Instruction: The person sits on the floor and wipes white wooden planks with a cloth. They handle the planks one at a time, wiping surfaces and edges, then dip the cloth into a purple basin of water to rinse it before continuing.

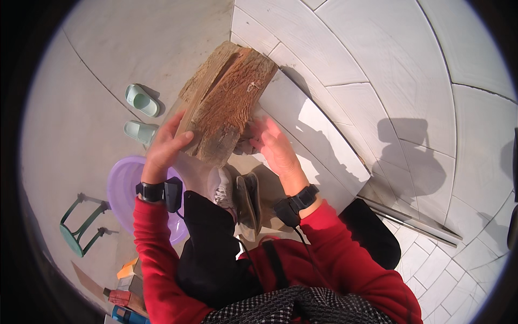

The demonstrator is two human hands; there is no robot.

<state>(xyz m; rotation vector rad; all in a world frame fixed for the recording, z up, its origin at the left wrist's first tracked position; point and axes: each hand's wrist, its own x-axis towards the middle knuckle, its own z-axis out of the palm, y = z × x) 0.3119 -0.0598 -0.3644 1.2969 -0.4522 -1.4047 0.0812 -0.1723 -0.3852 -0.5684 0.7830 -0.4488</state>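
Note:
A thick split piece of wood (230, 97) with reddish-brown bark and a long crack slants up from in front of me. Its far end reaches a white tiled ledge by the wall. My left hand (164, 141) grips its near left side, thumb on the bark and fingers partly hidden along the edge. At the near right side is my right hand (275, 146), slightly blurred, with its fingers apart. Between those fingers and the wood shows a crumpled greyish thing (245, 146), mostly hidden; I cannot tell whether the hand touches it.
To the left are a purple plastic basin (117, 190), pale green slippers (141, 101) and a green-framed stool (81, 231). The white tiled ledge (319, 150) runs along the tiled wall (404, 101). A laced shoe (222, 188) is below the wood. Several boxes (127, 289) stand at lower left.

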